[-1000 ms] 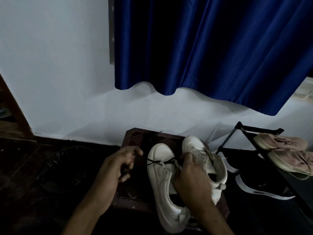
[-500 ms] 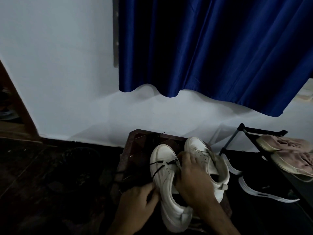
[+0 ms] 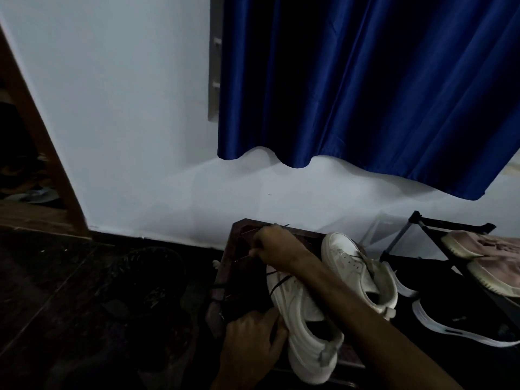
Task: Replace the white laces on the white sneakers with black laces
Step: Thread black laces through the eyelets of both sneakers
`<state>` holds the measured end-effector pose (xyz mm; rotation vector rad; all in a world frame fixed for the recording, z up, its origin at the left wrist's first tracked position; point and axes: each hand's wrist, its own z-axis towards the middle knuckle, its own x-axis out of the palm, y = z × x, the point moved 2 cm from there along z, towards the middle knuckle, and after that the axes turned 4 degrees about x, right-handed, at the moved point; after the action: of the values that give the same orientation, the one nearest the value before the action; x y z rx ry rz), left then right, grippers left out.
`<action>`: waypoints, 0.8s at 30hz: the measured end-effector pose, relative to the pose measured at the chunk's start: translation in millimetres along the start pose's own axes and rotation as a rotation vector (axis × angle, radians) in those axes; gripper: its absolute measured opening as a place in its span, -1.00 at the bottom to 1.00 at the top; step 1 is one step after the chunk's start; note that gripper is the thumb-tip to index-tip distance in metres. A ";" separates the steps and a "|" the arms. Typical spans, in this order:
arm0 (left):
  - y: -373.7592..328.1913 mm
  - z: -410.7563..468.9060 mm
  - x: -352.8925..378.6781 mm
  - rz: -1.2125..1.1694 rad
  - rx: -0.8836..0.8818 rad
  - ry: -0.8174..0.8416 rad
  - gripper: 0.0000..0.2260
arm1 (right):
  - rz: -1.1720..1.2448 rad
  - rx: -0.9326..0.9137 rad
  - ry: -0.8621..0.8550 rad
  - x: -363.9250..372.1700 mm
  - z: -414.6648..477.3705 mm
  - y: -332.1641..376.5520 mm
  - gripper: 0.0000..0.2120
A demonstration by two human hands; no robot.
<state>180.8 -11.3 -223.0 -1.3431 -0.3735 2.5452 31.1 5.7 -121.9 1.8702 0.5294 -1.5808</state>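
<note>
Two white sneakers stand on a dark wooden stool (image 3: 239, 243). The near sneaker (image 3: 304, 313) has a black lace (image 3: 277, 282) threaded across its front eyelets. The far sneaker (image 3: 354, 266) stands beside it to the right with no lace visible in it. My right hand (image 3: 273, 246) reaches across the near sneaker's toe to the stool's far left and pinches the black lace, pulled taut. My left hand (image 3: 253, 339) sits low at the near sneaker's left side, fingers curled against its sole edge. The dim light hides the lace ends.
A black shoe rack (image 3: 422, 223) at the right carries pink sneakers (image 3: 484, 254); a black shoe with a white sole (image 3: 450, 325) lies beneath. A blue curtain (image 3: 365, 80) hangs over the white wall. A dark round basket (image 3: 146, 277) lies on the floor to the left.
My right hand left the gap between the sneakers and swung across the near sneaker's toe to the far left, drawing the black lace. My left hand stayed low by the near sneaker.
</note>
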 end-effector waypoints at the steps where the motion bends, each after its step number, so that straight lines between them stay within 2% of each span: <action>1: 1.6 -0.6 2.1 -0.025 0.000 0.004 -0.76 | 0.001 0.021 0.003 3.3 4.6 4.8 -0.78; 5: 4.3 -0.9 6.0 -0.048 0.013 0.022 -0.74 | -0.005 0.094 0.064 20.2 11.7 21.1 -0.61; 10: 4.8 -0.1 3.1 -0.056 0.012 -0.004 -0.73 | 0.006 0.115 0.031 31.5 12.4 28.8 -0.73; 14: 4.4 -0.8 4.1 -0.076 0.017 0.016 -0.75 | 0.026 0.138 -0.002 31.1 5.6 29.7 -0.73; 20: 6.8 -4.2 6.7 -0.105 0.007 0.050 -0.77 | -0.134 0.133 0.088 28.1 -11.1 31.9 -0.51; 24: 8.0 -6.6 8.1 -0.098 0.019 0.073 -0.74 | -0.125 0.086 0.072 34.8 -12.5 35.4 -0.67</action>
<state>181.1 -15.4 -235.5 -1.3717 -0.3904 2.4079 70.4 -14.5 -147.6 1.9984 0.6305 -1.6448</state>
